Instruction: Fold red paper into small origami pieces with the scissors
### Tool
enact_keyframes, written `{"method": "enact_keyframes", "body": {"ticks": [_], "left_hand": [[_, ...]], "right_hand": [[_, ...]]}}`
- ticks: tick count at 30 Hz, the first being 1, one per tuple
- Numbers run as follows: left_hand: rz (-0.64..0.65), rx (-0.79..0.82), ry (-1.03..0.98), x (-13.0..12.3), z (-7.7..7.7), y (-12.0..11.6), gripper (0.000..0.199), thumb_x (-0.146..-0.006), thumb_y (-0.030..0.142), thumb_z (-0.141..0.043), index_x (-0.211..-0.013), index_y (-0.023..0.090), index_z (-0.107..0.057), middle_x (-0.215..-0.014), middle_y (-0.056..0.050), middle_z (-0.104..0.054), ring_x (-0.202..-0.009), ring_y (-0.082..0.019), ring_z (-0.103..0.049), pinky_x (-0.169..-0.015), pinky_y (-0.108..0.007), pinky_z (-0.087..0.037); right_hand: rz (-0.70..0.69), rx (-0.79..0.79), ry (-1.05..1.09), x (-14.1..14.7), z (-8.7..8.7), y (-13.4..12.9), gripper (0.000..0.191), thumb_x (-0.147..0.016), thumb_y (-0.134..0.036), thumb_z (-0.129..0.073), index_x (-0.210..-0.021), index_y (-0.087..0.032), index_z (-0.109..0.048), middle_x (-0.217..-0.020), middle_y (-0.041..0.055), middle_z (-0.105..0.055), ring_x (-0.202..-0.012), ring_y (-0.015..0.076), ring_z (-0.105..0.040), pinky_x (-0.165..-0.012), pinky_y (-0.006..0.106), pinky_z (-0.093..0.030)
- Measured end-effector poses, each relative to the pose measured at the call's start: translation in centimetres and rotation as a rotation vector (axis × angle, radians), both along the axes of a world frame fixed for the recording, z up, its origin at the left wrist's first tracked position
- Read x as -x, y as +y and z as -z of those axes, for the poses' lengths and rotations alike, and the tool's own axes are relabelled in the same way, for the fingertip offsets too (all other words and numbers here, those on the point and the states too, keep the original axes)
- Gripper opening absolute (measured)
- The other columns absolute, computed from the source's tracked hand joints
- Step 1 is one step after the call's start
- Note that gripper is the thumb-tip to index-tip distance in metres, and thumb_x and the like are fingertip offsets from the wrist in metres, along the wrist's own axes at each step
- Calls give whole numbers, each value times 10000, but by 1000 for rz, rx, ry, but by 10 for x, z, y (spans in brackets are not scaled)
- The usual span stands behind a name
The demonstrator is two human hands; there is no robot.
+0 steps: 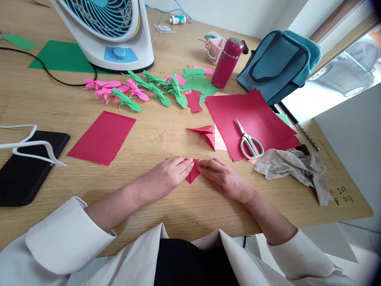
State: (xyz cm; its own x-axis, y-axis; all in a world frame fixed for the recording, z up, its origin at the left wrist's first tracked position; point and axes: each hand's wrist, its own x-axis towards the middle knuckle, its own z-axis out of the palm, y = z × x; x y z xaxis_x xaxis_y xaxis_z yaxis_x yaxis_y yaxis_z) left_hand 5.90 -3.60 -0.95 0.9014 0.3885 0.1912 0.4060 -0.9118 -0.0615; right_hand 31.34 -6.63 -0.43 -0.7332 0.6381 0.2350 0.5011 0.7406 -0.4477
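A small folded red paper (192,174) lies on the wooden table in front of me, its point toward me. My left hand (169,176) presses on its left part, fingers close together. From the right, my right hand (224,179) holds down its other side with the fingertips. Both hands cover much of the paper. Just beyond them sits a folded red paper piece (208,133) with pointed arms. White-handled scissors (250,143) rest on large red sheets (262,115) to the right. Another red sheet stack (102,137) lies at the left.
Several folded pink (108,87) and green figures (157,93) lie beyond the hands. Behind stand a fan (119,39), a red bottle (228,63) and a teal bag (276,63). A crumpled cloth (293,169) is right; a black phone-like slab (32,167) is left.
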Motion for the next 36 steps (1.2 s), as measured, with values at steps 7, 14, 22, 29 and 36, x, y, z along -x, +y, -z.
{"method": "enact_keyframes", "body": {"ticks": [7, 14, 22, 29, 36], "left_hand": [[16, -20, -9, 1, 4, 0, 437, -906, 36, -423, -1326, 71, -537, -1349, -123, -602, -1204, -237, -539, -1007, -352, -471], [1, 25, 12, 3, 0, -2, 476, -911, 62, -436, -1384, 72, -479, -1385, -150, -565, -1226, -249, -519, -996, -372, -464], [0, 4, 2, 1, -4, -8, 490, -896, 53, -464, -1377, 140, -488, -1387, -97, -569, -1112, -217, -556, -954, -365, -459], [-44, -47, 104, -2, -12, -16, 497, -922, 92, -427, -1414, 155, -448, -1428, -112, -527, -1088, -244, -551, -917, -391, -467], [-37, 15, 110, 0, -13, -20, 544, -907, 133, -476, -1447, 184, -429, -1459, -136, -485, -1122, -282, -521, -948, -427, -448]], "right_hand": [[12, -60, -51, -3, 2, -7, 459, -978, -94, -369, -1431, -108, -445, -1350, 207, -512, -1275, 276, -484, -1050, 481, -478], [60, -75, -95, -9, 5, -17, 462, -972, -96, -392, -1430, -115, -451, -1362, 204, -509, -1238, 275, -503, -1034, 478, -486], [119, -89, -28, -9, 7, -20, 417, -944, -63, -397, -1325, -130, -552, -1263, 178, -569, -1142, 250, -556, -982, 451, -514], [202, -48, 41, -12, 11, -21, 350, -942, -86, -422, -1216, -190, -615, -1174, 137, -589, -1090, 227, -587, -940, 431, -534], [217, -70, 54, -10, 10, -20, 330, -938, -78, -433, -1193, -176, -618, -1144, 136, -590, -1062, 217, -590, -918, 402, -532]]}}
